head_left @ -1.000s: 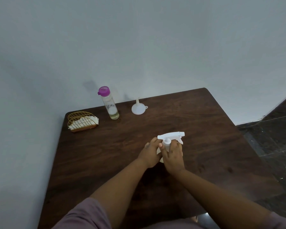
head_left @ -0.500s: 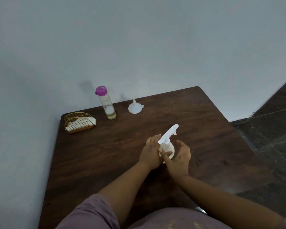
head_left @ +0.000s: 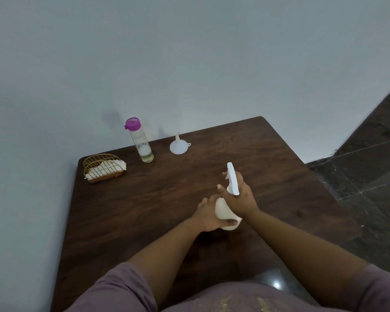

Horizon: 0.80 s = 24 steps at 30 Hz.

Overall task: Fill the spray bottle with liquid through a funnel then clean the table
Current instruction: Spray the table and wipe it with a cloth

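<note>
Head view: left hand (head_left: 206, 216) wraps the white spray bottle (head_left: 223, 212) body near mid-surface; right hand (head_left: 241, 194) curls round the trigger head (head_left: 232, 179) at the neck; likely unscrewing the top, filling not begun; next, lift the head clear, then fetch funnel (head_left: 178, 146) and purple-capped bottle (head_left: 140, 140) from the far edge.
</note>
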{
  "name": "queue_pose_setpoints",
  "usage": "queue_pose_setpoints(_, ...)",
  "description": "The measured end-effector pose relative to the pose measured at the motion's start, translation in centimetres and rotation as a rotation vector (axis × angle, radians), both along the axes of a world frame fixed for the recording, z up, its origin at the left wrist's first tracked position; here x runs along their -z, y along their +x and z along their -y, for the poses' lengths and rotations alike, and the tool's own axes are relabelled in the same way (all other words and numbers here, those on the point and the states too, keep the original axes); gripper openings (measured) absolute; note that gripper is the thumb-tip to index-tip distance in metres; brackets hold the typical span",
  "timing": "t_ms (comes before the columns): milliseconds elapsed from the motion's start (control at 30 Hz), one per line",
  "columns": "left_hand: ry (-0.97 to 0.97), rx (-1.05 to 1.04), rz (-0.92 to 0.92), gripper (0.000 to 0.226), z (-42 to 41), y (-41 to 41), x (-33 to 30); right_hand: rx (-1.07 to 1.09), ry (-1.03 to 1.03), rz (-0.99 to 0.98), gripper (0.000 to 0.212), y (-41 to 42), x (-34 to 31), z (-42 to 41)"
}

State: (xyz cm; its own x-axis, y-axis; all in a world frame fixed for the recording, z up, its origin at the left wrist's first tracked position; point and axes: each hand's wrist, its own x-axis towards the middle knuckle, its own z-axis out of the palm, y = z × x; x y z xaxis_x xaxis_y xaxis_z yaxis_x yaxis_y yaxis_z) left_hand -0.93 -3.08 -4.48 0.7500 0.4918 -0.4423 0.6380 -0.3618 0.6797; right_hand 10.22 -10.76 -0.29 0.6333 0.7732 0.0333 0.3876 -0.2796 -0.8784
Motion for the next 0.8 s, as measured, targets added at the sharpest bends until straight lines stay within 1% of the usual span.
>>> queue_pose_setpoints(33, -0.019, 0.03, 0.006, 0.11, 0.5, 0.1, -0.2, 0.009, 0.024, -0.033, 0.03, 0.3, 0.1, 0.4)
queue_pose_setpoints(67, -0.078, 0.04, 0.016, 0.111, 1.2, 0.2, -0.5, 0.013, 0.036, -0.067, 0.022, 0.5, 0.1, 0.9)
queue_pose_setpoints(100, -0.168, 0.033, 0.024, 0.11, 2.0, 0.4, -0.7, 0.007, 0.036, -0.106, 0.02, 0.6, 0.1, 1.3)
queue_pose_setpoints(200, -0.399, -0.035, 0.027, 0.101, 4.4, 0.9, -1.8, -0.059, -0.075, -0.212, 0.027, 0.6, -0.2, 2.2)
queue_pose_setpoints(233, -0.456, -0.066, 0.012, 0.093, 5.3, 1.1, -2.1, -0.091, -0.143, -0.232, 0.027, 0.6, -0.1, 2.4)
queue_pose_setpoints(367, -0.659, -0.242, 0.041, 0.049, 8.6, 1.5, -2.3, -0.192, -0.371, -0.305, 0.024, 1.5, -0.1, 3.2)
queue_pose_setpoints(433, -0.758, -0.356, 0.058, 0.037, 10.0, 1.6, -2.5, -0.207, -0.464, -0.328, 0.018, 2.3, -0.3, 3.5)
queue_pose_setpoints(467, -0.794, -0.409, 0.057, 0.035, 10.8, 1.6, -2.6, -0.204, -0.496, -0.328, 0.018, 2.7, -0.3, 3.7)
queue_pose_setpoints(500, -0.806, -0.451, 0.053, 0.036, 11.4, 1.7, -2.6, -0.196, -0.517, -0.329, 0.022, 3.0, -0.1, 3.9)
queue_pose_setpoints(567, -0.811, -0.51, 0.038, 0.044, 12.7, 2.1, -2.7, -0.199, -0.556, -0.314, 0.04, 3.1, 0.0, 4.3)
queue_pose_setpoints(600, -0.805, -0.533, 0.037, 0.046, 13.3, 2.3, -2.9, -0.212, -0.587, -0.3, 0.044, 3.0, -0.1, 4.5)
queue_pose_setpoints(633, -0.798, -0.552, 0.037, 0.045, 13.8, 2.5, -2.8, -0.225, -0.616, -0.283, 0.047, 3.0, 0.0, 4.7)
queue_pose_setpoints(700, -0.809, -0.593, 0.038, 0.037, 14.8, 2.7, -2.8, -0.239, -0.672, -0.203, 0.059, 2.7, 0.7, 4.9)
queue_pose_setpoints(800, -0.795, -0.626, 0.054, 0.028, 15.9, 2.6, -2.7, -0.301, -0.693, -0.093, 0.068, 2.1, 1.1, 5.4)
